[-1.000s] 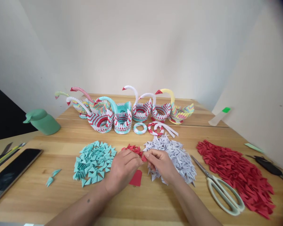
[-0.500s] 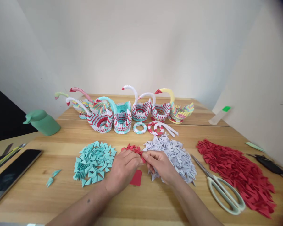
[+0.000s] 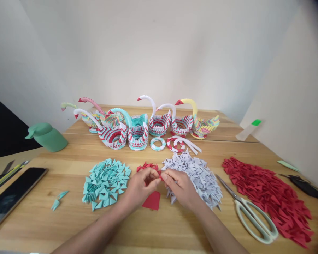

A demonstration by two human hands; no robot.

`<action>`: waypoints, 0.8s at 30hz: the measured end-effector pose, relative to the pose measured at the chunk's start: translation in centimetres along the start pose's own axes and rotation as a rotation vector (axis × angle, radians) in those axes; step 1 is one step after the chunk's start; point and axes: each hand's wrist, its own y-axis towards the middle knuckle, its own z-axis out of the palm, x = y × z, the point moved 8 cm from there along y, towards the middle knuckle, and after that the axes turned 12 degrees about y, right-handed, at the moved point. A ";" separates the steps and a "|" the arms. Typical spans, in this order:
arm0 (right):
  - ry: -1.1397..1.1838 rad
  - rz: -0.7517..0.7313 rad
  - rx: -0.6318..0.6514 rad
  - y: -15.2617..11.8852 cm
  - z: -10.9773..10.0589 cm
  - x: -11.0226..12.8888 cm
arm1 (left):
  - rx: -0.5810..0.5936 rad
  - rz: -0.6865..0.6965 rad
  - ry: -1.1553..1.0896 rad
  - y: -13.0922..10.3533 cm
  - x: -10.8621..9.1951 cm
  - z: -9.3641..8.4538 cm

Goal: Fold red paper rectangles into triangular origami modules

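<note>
My left hand and my right hand meet over the middle of the table, thumbs and forefingers pinched on a small piece of red paper. Fingers cover most of that piece, so its folded shape cannot be made out. Just behind the hands lies a small heap of red folded paper triangles. A flat red paper sheet rests on the wood below them. To the left is a pile of teal paper triangles; a pile of pale lilac ones lies behind and right of my right hand.
Several folded-paper swans stand along the back, with a teal-and-white ring before them. Scissors and a large red triangle pile lie right. Left are a phone and a green jug.
My left hand has turned and its fingers have lifted and curled, showing the thumb and forefinger at the red piece. My right fingers have closed in more. The flat red sheet shows more fully.
</note>
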 end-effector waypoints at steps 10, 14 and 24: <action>0.280 0.148 -0.017 -0.1 -0.5 -1.7 | 0.070 -0.162 -0.366 0.2 0.5 0.1; 0.338 0.193 0.038 0.1 0.2 -2.0 | 0.045 -0.175 -0.405 0.2 0.5 -0.1; 0.098 0.133 -0.113 0.2 -0.3 -0.8 | 0.042 -0.061 -0.229 0.0 0.1 0.0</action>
